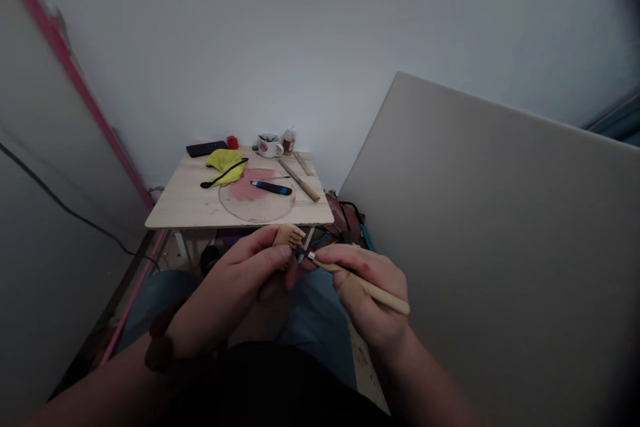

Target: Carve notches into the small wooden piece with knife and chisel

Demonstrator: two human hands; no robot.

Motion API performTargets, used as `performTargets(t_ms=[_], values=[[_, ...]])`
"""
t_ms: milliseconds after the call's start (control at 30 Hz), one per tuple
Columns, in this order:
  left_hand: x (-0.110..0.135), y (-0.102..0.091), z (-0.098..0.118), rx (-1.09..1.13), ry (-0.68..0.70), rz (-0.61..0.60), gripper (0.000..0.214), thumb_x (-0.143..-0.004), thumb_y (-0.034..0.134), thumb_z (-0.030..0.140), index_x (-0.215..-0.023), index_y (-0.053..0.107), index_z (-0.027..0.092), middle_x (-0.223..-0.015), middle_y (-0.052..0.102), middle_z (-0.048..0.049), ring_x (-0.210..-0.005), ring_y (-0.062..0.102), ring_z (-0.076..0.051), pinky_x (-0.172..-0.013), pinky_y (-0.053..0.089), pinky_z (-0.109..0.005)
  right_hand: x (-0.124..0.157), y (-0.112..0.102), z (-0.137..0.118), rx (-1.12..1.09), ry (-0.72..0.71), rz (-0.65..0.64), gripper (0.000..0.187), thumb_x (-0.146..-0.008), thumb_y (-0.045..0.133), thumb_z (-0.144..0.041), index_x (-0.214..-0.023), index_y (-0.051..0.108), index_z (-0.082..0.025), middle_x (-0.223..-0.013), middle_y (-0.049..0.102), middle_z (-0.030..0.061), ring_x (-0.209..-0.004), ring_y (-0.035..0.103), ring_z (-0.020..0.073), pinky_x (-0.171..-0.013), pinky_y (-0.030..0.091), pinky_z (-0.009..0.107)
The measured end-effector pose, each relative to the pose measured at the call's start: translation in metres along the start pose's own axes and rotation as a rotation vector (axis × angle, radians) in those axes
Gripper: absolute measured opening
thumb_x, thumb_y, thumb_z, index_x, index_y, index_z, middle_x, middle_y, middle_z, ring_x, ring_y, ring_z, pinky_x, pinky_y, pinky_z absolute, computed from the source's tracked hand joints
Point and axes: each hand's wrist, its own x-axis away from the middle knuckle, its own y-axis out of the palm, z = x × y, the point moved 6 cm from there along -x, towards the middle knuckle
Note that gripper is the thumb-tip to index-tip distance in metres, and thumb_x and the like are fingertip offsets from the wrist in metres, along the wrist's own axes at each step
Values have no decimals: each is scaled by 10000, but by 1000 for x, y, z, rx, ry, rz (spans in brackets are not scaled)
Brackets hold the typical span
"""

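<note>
My left hand (253, 265) is closed around a small carved wooden piece (287, 235), whose notched, finger-like end points right. In my right hand (374, 283) is a carving tool (387, 299) with a pale wooden handle and a metal collar, held much like a pen. Its dark tip meets or nearly meets the wooden piece beside my left thumb; exact contact is too small to tell. A tan patch like a bandage covers part of my right thumb. Both hands are over my lap, in front of the table's near edge.
On the small wooden table (175, 203) lie a blue-black utility knife (271, 188), a wooden-handled tool (303, 183), a yellow cloth (223, 161) and a black phone-like slab (206, 149). A mug (269, 147) and a jar (289, 141) stand behind. A large pale panel (480, 213) rises at right.
</note>
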Motion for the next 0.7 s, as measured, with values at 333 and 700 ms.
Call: performTargets(t_ms=[333,700], values=[[1,-3,-5,-13,-4,12,236,-1096,711,344,-900,711,213,-787,576,20,-674,426,-128,-583,337,-245,0,-1,-1,-44,-2,-31,356,-1115,700,-204,-1409,846,-343,-1164,934,7,-1031,881,198,-910,705,349],[0,0,-1,35,3,-15,248,-1131,723,345,-926,737,205,-777,607,29,-632,392,-106,-564,305,-239,4,-1,-3,-16,-29,-17,420,-1070,712,-157,-1434,837,-326,-1191,919,40,-1083,879,232,-953,718,395]])
